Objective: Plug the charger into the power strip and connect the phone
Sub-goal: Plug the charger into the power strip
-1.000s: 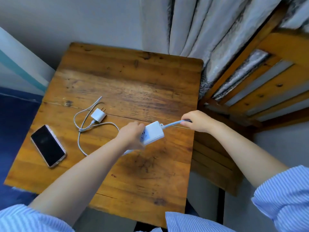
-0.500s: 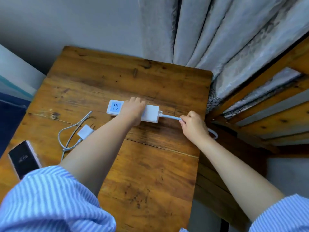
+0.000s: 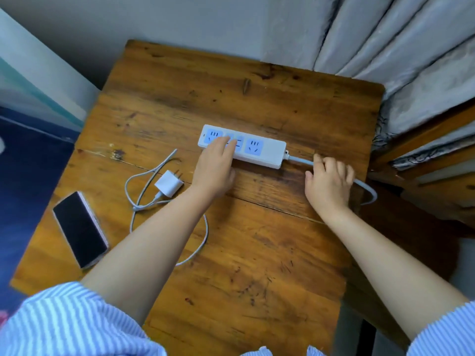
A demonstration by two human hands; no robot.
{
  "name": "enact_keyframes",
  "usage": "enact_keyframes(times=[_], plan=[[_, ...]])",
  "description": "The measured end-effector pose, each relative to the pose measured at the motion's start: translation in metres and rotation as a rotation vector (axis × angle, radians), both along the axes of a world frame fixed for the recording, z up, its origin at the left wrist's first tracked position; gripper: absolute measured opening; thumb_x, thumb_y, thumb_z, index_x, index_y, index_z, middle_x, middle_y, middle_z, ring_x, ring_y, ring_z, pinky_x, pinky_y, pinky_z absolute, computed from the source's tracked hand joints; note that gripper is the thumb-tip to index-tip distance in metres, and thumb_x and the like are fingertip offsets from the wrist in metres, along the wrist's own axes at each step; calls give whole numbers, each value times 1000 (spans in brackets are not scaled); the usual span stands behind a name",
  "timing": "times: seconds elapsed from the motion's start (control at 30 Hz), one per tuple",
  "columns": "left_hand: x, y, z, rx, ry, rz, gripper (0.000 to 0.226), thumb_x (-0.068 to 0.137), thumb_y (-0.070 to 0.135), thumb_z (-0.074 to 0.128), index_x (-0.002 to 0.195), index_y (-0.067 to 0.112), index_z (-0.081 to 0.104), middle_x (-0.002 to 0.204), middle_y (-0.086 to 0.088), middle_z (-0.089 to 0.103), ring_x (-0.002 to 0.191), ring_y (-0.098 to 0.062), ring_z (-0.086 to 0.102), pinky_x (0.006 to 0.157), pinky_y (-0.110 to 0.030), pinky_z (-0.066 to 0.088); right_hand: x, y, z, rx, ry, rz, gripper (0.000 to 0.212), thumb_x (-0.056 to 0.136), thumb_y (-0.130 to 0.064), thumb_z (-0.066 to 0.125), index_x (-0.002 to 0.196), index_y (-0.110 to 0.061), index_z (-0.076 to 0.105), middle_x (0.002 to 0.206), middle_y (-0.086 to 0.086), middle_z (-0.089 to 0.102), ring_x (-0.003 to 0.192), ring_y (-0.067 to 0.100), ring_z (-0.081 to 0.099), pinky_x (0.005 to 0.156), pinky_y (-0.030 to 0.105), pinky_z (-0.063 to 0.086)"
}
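Observation:
A white power strip point(image 3: 266, 151) with blue sockets lies flat across the middle of the wooden table point(image 3: 257, 253). My left hand point(image 3: 215, 168) rests on its left half, fingers stretched flat over the sockets, not gripping. My right hand point(image 3: 327, 183) is curled over the strip's grey cord point(image 3: 298, 159), which runs off the table's right edge. The white charger point(image 3: 169, 185) lies loose left of my left wrist, prongs pointing up-right, its cable point(image 3: 140, 191) looped on the table and partly hidden under my left forearm. The phone point(image 3: 79, 228) lies screen-up near the left edge.
Grey curtains point(image 3: 385, 47) hang behind the table's back right corner. A wooden frame point(image 3: 424, 140) stands close along the right side. A wall runs behind the table and a dark blue surface point(image 3: 28, 176) lies to the left.
The power strip went from held above the table to lying flat on it. My left hand has slid toward its left end, uncovering a socket. My right hand stays on the cord.

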State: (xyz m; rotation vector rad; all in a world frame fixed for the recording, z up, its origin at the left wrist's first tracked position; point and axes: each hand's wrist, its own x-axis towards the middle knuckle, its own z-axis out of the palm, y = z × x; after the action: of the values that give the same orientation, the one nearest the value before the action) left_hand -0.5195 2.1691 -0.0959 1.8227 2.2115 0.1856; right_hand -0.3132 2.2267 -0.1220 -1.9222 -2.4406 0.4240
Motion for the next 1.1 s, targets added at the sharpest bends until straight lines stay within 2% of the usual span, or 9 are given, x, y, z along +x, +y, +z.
enact_keyframes(times=[0.13, 0.27, 0.33, 0.4, 0.53, 0.63, 0.83, 1.0, 1.1], plan=[[-33, -46, 3, 174, -123, 93, 48, 65, -14, 59, 113, -15, 53, 110, -36, 58, 102, -51, 55, 91, -53, 46, -36, -33, 6, 89, 87, 35, 48, 82, -8, 61, 126, -1, 42, 137, 25, 42, 130, 40, 33, 110, 60, 14], [-75, -107, -4, 174, -122, 224, 41, 70, -10, 56, 111, -14, 56, 109, -34, 60, 101, -51, 55, 91, -53, 45, -81, -75, 13, 128, 280, 273, 33, 70, 7, 66, 103, 5, 60, 114, 31, 59, 111, 47, 53, 98, 65, 33], [-99, -135, -7, 110, -117, 314, 41, 75, -9, 58, 116, -9, 54, 111, -31, 59, 105, -47, 52, 92, -50, 43, -107, -91, 15, 83, 370, 424, 27, 69, 11, 66, 95, 7, 64, 101, 29, 66, 100, 44, 60, 92, 59, 44], [-117, -155, -12, 3, -118, 378, 41, 80, -2, 57, 121, -2, 53, 113, -27, 57, 109, -41, 48, 94, -46, 40, -134, -96, 14, 33, 394, 559, 24, 73, 9, 64, 96, 6, 64, 102, 27, 67, 101, 42, 60, 91, 53, 45], [-135, -176, -19, -114, -160, 336, 35, 85, 6, 57, 119, 1, 56, 117, -22, 58, 113, -36, 49, 98, -41, 37, -188, -92, 4, -149, 229, 760, 41, 88, -3, 48, 128, -9, 44, 145, 11, 38, 137, 27, 25, 112, 45, 20], [-138, -179, -24, -120, -197, 330, 35, 86, 9, 57, 120, 3, 54, 122, -17, 58, 116, -32, 49, 100, -40, 38, -213, -90, -3, -160, 62, 868, 58, 85, 4, 44, 136, -20, 30, 152, 3, 24, 141, 24, 12, 113, 48, 14], [-136, -175, -27, -76, -188, 355, 16, 86, 8, 56, 99, 2, 63, 101, -17, 66, 98, -33, 57, 80, -40, 45, -216, -92, 4, 5, -108, 866, 43, 85, -11, 52, 126, -17, 42, 129, 10, 47, 123, 30, 33, 102, 49, 26], [-130, -167, -26, -84, -224, 267, 21, 87, 7, 55, 104, 0, 65, 98, -23, 62, 98, -36, 55, 78, -42, 46, -162, -92, 20, -46, -144, 729, 49, 81, -20, 59, 127, -21, 41, 121, 11, 47, 116, 29, 34, 96, 45, 28], [-123, -155, -24, -133, -186, 275, 23, 87, 9, 53, 106, 3, 65, 99, -23, 59, 101, -37, 52, 81, -44, 46, -121, -86, 32, -19, -141, 617, 40, 80, -24, 61, 119, -20, 51, 114, 10, 51, 110, 28, 40, 90, 42, 33]])
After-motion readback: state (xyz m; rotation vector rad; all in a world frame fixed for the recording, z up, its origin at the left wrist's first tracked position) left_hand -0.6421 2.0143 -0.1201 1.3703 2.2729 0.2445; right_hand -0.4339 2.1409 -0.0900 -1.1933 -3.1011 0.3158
